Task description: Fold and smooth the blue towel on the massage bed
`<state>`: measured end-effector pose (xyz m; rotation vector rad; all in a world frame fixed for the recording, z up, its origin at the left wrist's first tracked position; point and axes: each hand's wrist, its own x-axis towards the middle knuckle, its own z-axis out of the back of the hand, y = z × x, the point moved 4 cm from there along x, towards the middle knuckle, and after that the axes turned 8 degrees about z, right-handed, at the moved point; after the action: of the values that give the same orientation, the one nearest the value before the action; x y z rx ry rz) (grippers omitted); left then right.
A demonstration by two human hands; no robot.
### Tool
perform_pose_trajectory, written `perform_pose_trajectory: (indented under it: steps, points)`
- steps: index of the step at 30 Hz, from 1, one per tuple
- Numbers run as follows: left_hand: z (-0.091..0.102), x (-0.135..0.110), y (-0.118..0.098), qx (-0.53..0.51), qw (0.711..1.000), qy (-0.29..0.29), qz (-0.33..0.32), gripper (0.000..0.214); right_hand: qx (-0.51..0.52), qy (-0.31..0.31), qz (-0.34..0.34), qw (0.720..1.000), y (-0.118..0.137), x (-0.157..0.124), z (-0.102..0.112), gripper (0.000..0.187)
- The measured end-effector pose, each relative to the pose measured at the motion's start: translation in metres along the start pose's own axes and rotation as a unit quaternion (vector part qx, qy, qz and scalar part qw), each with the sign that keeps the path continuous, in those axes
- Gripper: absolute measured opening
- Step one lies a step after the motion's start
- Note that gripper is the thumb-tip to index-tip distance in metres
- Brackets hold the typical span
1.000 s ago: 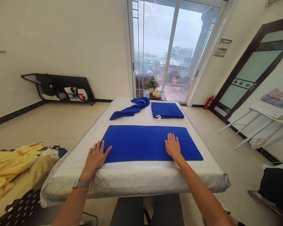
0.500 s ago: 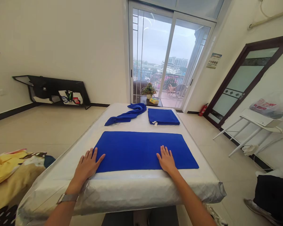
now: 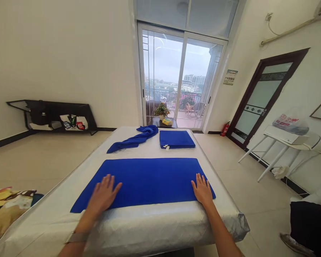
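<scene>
Your left hand and right hand lie open and flat, gripping nothing, along the near edge of the blue microfiber towel, whose long axis runs crosswise on the plastic-wrapped mattress, the right hand nearer its end.

White walls flank a glass balcony door (overcast sky beyond) above tiled floor.

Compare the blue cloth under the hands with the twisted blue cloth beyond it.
The spread cloth lies flat and open, while the twisted cloth is bunched into a rope-like length. The spread cloth looks much larger and sits nearer than the twisted cloth. The left hand and right hand rest on the spread cloth; neither touches the twisted cloth. Both are vivid blue, on the white cover.
</scene>
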<state>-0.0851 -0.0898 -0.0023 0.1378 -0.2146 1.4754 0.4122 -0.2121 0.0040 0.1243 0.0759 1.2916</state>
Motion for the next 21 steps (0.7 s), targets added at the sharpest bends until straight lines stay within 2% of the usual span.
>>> perform_pose_trajectory:
  steps: [3, 4, 6, 8, 10, 12, 18, 20, 21]
  points:
    - [0.005, -0.012, -0.107, -0.049, 0.986, 0.029, -0.16, 0.075, 0.0, 0.003, -0.008, 1.0, 0.0, -0.002, 0.002, 0.072]
    - [0.007, -0.017, -0.135, -0.06, 0.979, 0.035, -0.193, 0.074, 0.0, 0.005, -0.011, 1.0, 0.0, -0.003, 0.004, 0.071]
    - [0.011, -0.025, -0.172, -0.073, 0.97, 0.049, -0.227, 0.075, -0.002, 0.006, -0.014, 1.0, 0.001, -0.005, 0.006, 0.07]
    - [0.011, -0.029, -0.181, -0.075, 0.969, 0.072, -0.224, 0.077, -0.005, 0.008, -0.015, 1.0, 0.002, -0.006, 0.008, 0.069]
    - [0.009, -0.029, -0.166, -0.07, 0.972, 0.097, -0.2, 0.078, -0.009, 0.009, -0.015, 1.0, 0.003, -0.006, 0.009, 0.069]
    - [0.006, -0.027, -0.132, -0.059, 0.979, 0.11, -0.164, 0.077, -0.014, 0.007, -0.013, 1.0, 0.003, -0.006, 0.009, 0.069]
    - [0.002, -0.025, 0.016, 0.003, 0.994, 0.103, 0.02, 0.079, -0.022, 0.014, -0.013, 1.0, 0.001, -0.004, 0.007, 0.07]
    - [0.003, -0.027, 0.052, 0.013, 0.995, 0.088, 0.053, 0.079, -0.027, 0.018, -0.014, 0.999, 0.001, -0.004, 0.007, 0.07]
    - [0.004, -0.029, 0.063, 0.012, 0.994, 0.085, 0.061, 0.08, -0.03, 0.02, -0.014, 0.999, 0.001, -0.004, 0.007, 0.07]
